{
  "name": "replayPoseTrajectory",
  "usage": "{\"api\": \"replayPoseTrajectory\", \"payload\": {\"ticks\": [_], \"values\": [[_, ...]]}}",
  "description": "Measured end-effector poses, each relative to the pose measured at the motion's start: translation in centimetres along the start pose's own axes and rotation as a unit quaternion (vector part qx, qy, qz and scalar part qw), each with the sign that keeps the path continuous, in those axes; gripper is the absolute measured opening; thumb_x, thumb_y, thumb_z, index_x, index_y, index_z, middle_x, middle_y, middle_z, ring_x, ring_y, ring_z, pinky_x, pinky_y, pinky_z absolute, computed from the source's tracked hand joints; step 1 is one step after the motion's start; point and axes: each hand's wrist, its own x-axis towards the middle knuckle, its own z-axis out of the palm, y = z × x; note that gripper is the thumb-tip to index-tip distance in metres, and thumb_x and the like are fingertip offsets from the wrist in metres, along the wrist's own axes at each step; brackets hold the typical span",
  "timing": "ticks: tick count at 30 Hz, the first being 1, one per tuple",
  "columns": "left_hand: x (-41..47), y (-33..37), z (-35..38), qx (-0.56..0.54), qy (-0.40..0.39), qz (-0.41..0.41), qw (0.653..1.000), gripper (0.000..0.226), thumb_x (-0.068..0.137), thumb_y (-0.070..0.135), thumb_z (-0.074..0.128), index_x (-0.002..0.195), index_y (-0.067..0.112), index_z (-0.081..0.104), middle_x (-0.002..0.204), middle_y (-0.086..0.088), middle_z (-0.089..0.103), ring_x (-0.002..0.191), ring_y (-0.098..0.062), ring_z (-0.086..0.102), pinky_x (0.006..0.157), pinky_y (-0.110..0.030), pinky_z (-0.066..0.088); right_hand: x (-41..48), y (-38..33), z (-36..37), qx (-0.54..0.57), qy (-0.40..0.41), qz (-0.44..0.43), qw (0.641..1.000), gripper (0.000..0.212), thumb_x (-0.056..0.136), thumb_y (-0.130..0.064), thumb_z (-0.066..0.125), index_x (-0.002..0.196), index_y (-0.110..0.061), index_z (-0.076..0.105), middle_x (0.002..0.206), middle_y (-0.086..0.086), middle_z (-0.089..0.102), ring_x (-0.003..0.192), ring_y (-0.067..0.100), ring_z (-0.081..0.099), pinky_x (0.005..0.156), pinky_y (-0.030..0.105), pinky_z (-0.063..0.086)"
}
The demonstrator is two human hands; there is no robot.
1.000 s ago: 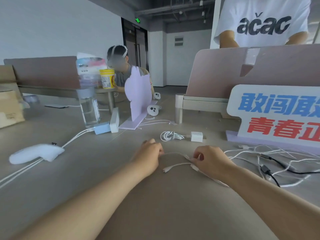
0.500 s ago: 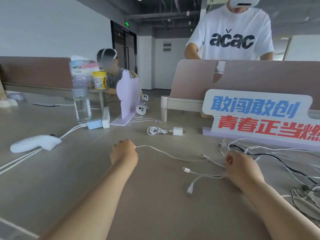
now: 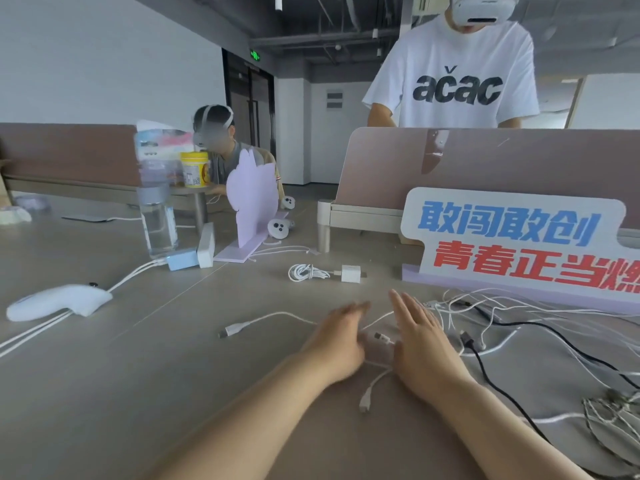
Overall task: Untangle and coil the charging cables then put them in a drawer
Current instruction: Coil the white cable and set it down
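Observation:
A white charging cable [image 3: 277, 315] lies loose on the grey table [image 3: 104, 393], one plug [image 3: 228, 330] to the left and another plug [image 3: 365, 403] near me. My left hand [image 3: 337, 344] and my right hand [image 3: 420, 344] sit side by side over its middle, fingers stretched forward, holding nothing that I can see. A small plug [image 3: 381, 337] shows in the gap between them. My left hand is blurred. A tangle of white and black cables [image 3: 512, 323] spreads to the right of my right hand.
A coiled white cable [image 3: 306, 271] with its charger block [image 3: 351, 273] lies further back. Behind the tangle stands a lettered sign [image 3: 512, 237]. On the left are a water bottle [image 3: 157, 209], a blue adapter [image 3: 181, 259] and a white controller [image 3: 59, 301]. No drawer is in view.
My hands were apart, each gripping the white cable; now they are close together with fingers straight. The cable end my left hand held lies on the table.

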Motion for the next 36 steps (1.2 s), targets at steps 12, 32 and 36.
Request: {"api": "replayPoseTrajectory", "payload": {"ticks": [12,32,36], "values": [[0.1,1.6,-2.9,-0.439,0.103,-0.090,0.888,0.036,0.080,0.047,0.062,0.057,0.020,0.059,0.044,0.010,0.034,0.042,-0.008,0.033,0.055,-0.027,0.029,-0.8,1.2,-0.9,0.009,0.063,-0.001,0.998,0.036,0.092,-0.026,0.049,0.128,-0.025,0.048,0.121,-0.003,0.056,0.116,0.020,0.047,0.096,0.028,0.035],[-1.4,3.6,-3.7,-0.395,0.005,-0.010,0.919,0.027,0.093,0.034,0.051,0.119,0.036,0.060,0.114,0.015,0.068,0.044,-0.007,0.028,0.039,-0.017,0.025,-2.0,1.3,-3.0,0.089,0.188,-0.098,0.973,0.020,0.093,-0.024,0.049,0.079,-0.017,0.061,0.071,-0.008,0.049,0.070,0.019,0.050,0.060,0.037,0.046],[-1.6,4.6,-1.6,-0.370,0.025,-0.016,0.928,0.019,0.094,0.023,0.055,0.105,0.019,0.070,0.082,-0.002,0.068,0.040,-0.007,0.031,0.040,-0.015,0.028,-2.1,0.8,-2.6,0.088,0.167,-0.121,0.974,0.019,0.091,-0.030,0.048,0.085,-0.023,0.065,0.069,-0.011,0.045,0.067,0.020,0.053,0.054,0.035,0.047]]}}
